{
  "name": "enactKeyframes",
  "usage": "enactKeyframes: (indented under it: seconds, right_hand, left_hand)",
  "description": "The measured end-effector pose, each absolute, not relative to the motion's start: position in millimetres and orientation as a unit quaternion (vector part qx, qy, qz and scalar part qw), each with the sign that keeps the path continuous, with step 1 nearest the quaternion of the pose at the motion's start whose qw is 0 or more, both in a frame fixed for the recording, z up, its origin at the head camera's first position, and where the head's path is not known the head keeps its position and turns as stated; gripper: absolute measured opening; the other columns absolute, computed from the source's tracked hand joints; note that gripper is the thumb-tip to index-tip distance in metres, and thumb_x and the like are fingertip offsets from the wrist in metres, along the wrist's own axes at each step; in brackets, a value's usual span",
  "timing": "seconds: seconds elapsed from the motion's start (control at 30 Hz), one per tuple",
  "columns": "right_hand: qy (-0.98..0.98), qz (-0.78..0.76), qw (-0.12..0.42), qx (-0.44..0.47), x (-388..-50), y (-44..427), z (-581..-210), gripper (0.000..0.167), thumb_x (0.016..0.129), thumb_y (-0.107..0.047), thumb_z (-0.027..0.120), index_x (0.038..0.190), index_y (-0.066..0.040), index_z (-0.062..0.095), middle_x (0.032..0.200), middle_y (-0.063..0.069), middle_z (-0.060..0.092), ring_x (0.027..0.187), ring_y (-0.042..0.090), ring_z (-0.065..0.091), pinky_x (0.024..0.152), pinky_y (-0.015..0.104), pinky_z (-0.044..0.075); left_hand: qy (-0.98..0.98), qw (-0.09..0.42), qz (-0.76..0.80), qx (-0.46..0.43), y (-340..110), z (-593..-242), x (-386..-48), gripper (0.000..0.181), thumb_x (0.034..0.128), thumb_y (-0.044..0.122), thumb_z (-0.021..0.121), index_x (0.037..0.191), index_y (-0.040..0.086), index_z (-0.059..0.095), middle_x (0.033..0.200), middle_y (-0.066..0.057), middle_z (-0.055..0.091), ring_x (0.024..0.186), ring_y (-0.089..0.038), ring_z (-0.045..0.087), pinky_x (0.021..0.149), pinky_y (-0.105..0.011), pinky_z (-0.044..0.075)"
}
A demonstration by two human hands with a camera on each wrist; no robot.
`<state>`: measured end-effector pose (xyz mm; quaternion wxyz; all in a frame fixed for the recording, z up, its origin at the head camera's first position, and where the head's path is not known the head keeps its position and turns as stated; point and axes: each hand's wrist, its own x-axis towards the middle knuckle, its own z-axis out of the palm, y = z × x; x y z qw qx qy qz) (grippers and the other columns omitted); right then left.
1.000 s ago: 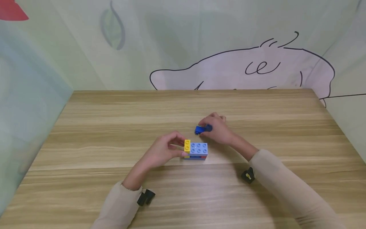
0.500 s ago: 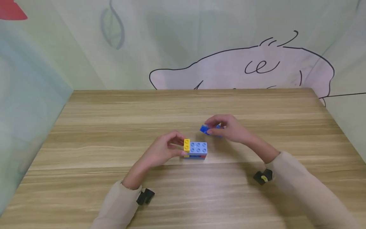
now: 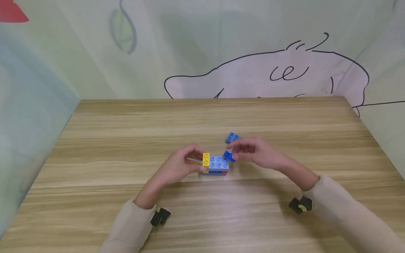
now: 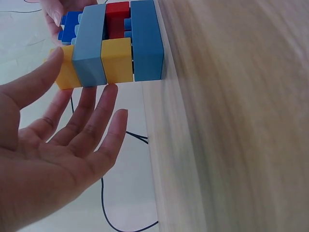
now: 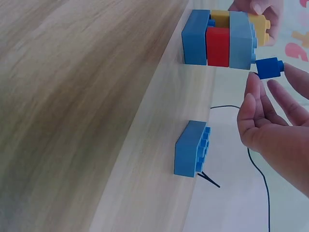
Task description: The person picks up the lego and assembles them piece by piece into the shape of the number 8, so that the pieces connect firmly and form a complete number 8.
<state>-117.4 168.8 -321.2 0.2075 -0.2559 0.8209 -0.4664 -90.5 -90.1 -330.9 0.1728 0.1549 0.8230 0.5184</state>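
A stack of toy building bricks stands on the table, with a light blue brick [image 3: 217, 163] across its top layer. My left hand [image 3: 177, 167] pinches the yellow brick [image 3: 206, 160] at the stack's left end between thumb and fingers. Lower down are a red brick [image 5: 218, 47], another yellow brick [image 4: 117, 60] and a blue base brick [image 5: 195, 38]. A small dark blue brick [image 5: 269, 68] is pinched in my right hand [image 3: 264, 153]. It is tilted in the head view, at the right end of the light blue brick's studs; whether they touch I cannot tell.
A loose blue brick [image 3: 232, 137] lies studs up on the wooden table [image 3: 126, 133], behind my right hand. Printed fabric walls [image 3: 196, 42] border the table at the back and left. Black wrist cameras [image 3: 160, 217] sit on both sleeves.
My right hand first drew right, then came toward me and the stack with the dark blue brick. The loose blue brick behind it has come into fuller view. My left hand stays put.
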Motion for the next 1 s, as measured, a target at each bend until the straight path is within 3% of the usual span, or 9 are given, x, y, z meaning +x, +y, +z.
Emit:
enactKeyframes:
  seconds: [0.43,0.73,1.0]
  right_hand:
    - [0.780,-0.509,0.260,-0.254,-113.2,164.7,-325.5,0.033,0.090,-0.010,0.058,0.121,-0.001,0.056,0.099,0.009,0.059,0.087,0.028,0.056,0.076,0.041,0.050]
    - [0.781,-0.504,0.251,-0.271,-113.9,163.5,-327.4,0.030,0.089,-0.010,0.060,0.117,-0.001,0.057,0.092,0.008,0.060,0.080,0.033,0.058,0.072,0.038,0.051]
    - [0.772,-0.515,0.251,-0.275,-114.3,162.7,-328.8,0.031,0.090,-0.011,0.057,0.119,0.000,0.055,0.091,0.009,0.061,0.078,0.035,0.058,0.070,0.044,0.051]
  left_hand:
    - [0.827,0.172,0.514,0.151,-89.2,-330.9,-90.9,0.034,0.0747,0.003,0.074,0.105,0.005,0.059,0.104,-0.006,0.061,0.099,-0.021,0.058,0.085,-0.035,0.049]
    - [0.820,0.172,0.524,0.155,-89.7,-331.1,-90.7,0.034,0.0749,0.002,0.073,0.105,0.004,0.059,0.104,-0.007,0.061,0.100,-0.022,0.058,0.085,-0.035,0.049]
    - [0.824,0.169,0.518,0.156,-90.0,-331.8,-90.5,0.034,0.0750,0.003,0.073,0.105,0.005,0.059,0.104,-0.006,0.062,0.099,-0.021,0.058,0.084,-0.035,0.049]
